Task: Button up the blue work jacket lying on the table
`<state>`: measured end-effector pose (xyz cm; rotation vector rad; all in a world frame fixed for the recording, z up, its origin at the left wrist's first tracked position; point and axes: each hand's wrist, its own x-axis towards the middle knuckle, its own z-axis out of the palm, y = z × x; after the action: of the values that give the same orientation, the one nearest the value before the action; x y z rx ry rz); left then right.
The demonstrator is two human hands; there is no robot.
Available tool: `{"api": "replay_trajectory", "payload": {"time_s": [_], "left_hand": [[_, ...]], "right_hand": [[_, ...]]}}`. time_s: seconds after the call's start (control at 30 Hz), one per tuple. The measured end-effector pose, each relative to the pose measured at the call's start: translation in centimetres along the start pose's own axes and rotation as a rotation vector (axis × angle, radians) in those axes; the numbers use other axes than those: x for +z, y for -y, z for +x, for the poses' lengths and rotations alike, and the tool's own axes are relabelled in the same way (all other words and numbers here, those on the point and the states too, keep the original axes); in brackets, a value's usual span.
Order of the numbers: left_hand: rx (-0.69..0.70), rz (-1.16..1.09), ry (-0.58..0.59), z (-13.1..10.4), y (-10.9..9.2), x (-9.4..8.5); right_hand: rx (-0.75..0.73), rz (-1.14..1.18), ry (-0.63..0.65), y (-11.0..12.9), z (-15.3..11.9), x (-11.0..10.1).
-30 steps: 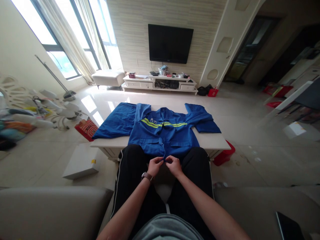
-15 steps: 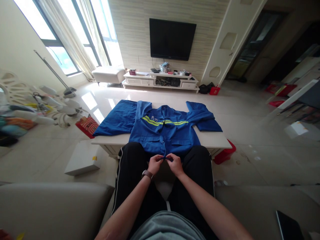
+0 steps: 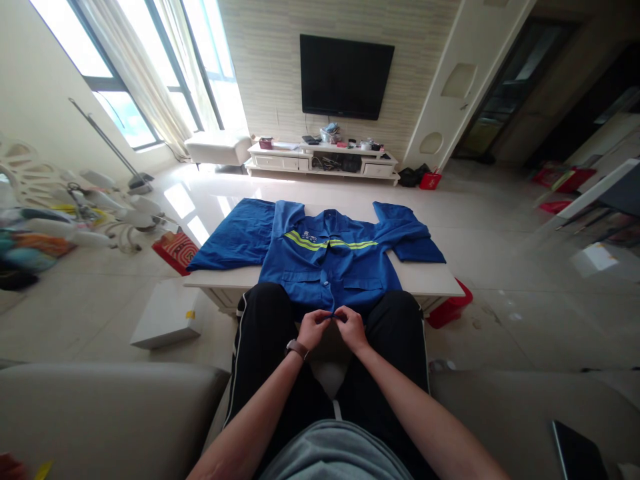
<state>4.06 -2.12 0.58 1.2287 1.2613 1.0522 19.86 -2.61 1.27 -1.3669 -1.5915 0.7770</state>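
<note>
A blue work jacket (image 3: 300,267) with yellow-green stripes across the chest lies front up on a low white table (image 3: 425,283), its collar at the far side. Its lower front hangs over the near edge, between my knees. There my left hand (image 3: 314,329), with a watch at the wrist, pinches the hem at the front opening. Close beside it, my right hand (image 3: 351,329) pinches the hem from the other side. The fingertips of both hands nearly meet; any button between them is hidden. One button shows higher up the front.
Folded blue cloth (image 3: 235,237) lies on the table's left part. A white box (image 3: 165,317) stands on the floor at left, a red bin (image 3: 453,305) at right. Sofa cushions (image 3: 100,420) flank me. Farther off are a TV cabinet (image 3: 280,162) and a television (image 3: 347,77).
Both hands have shifted very slightly to the right at the hem, still pinching it, and the fingertips have changed position a little. The jacket otherwise lies the same.
</note>
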Motion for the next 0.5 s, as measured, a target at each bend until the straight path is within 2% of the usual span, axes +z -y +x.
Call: {"api": "replay_trajectory", "payload": {"time_s": [0.13, 0.33, 0.4, 0.5], "left_hand": [[-0.035, 0.039, -0.011, -0.2, -0.3, 0.1], [-0.455, -0.177, -0.086, -0.9, 0.6, 0.3], [-0.547, -0.265, -0.102, -1.3, 1.4, 0.8], [-0.643, -0.417, -0.194, -1.7, 2.8, 1.8]], "right_hand": [[0.017, -0.007, -0.052, 0.1, 0.1, 0.0], [0.064, -0.029, -0.293, 0.3, 0.4, -1.2], [0.055, -0.025, -0.321, 0.6, 0.3, -1.6], [0.004, -0.015, -0.308, 1.1, -0.1, -1.7]]}}
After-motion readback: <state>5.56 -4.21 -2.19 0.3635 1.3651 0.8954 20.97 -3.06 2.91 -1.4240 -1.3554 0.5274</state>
